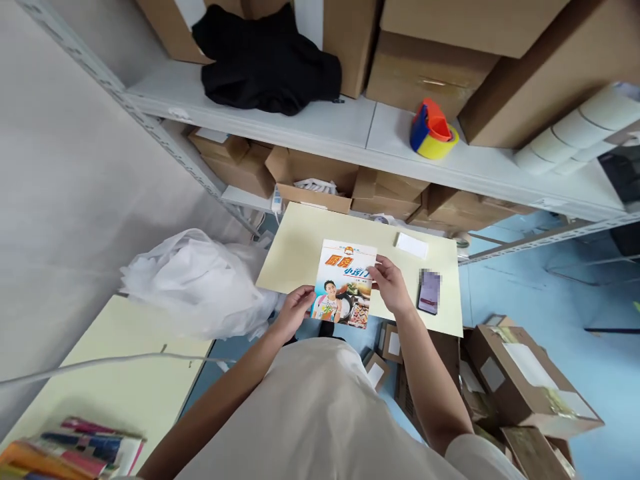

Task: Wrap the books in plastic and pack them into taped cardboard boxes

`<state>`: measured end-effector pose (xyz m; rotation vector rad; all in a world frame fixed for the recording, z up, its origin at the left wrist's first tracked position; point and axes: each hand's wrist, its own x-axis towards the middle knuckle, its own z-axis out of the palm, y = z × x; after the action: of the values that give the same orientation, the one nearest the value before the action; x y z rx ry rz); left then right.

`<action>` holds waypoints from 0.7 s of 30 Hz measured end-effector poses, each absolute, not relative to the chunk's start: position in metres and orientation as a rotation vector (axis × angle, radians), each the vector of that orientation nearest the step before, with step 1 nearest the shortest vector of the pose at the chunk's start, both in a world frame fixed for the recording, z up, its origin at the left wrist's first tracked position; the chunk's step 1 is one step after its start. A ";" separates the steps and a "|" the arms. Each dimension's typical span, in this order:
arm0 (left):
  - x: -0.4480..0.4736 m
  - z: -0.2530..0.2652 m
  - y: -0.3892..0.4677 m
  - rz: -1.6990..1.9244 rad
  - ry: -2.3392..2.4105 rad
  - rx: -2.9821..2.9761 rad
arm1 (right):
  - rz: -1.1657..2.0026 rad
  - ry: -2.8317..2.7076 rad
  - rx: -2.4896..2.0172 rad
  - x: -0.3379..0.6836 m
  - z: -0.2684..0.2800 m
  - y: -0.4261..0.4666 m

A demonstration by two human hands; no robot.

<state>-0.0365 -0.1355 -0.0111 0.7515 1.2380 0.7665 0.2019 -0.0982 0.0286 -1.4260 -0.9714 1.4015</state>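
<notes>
Between my two hands is a thin book (345, 283) with a white and blue cover, large orange and blue lettering and pictures of a person and food. My left hand (295, 310) grips its lower left edge, fingers closed on it. At the upper right edge, my right hand (389, 283) pinches the cover's side. The book is held over the near edge of a pale yellow table (295, 240). A phone (429, 292) lies to the right of my right hand, and a small white pad or box (412, 245) sits behind it.
Shelving (350, 130) behind the table holds cardboard boxes, a black cloth (270, 60) and a tape dispenser (433, 130). A white plastic bag (195, 280) is at left, above a side table (135, 373) with colourful books (75, 450). Cardboard boxes (530, 373) stand on the floor at right.
</notes>
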 end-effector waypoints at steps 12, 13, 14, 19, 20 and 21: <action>-0.022 -0.032 -0.103 0.537 1.176 0.772 | 1.324 -0.860 -1.550 0.219 0.015 -0.086; -0.022 -0.033 -0.098 0.521 1.157 0.767 | 1.300 -0.857 -1.574 0.220 0.016 -0.082; -0.023 -0.033 -0.094 0.502 1.132 0.764 | 1.269 -0.846 -1.602 0.220 0.017 -0.079; -0.024 -0.036 -0.079 0.487 1.037 0.673 | 1.161 -0.724 -1.647 0.221 0.016 -0.068; -0.023 -0.037 -0.077 0.509 1.046 0.640 | 1.160 -0.706 -1.641 0.222 0.014 -0.068; -0.023 -0.039 -0.076 0.533 1.058 0.611 | 1.164 -0.699 -1.637 0.222 0.012 -0.067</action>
<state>-0.0230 -0.0756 -0.0395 0.6108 1.0577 0.5330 0.2222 -0.0675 0.0117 -1.6367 -0.6994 1.1637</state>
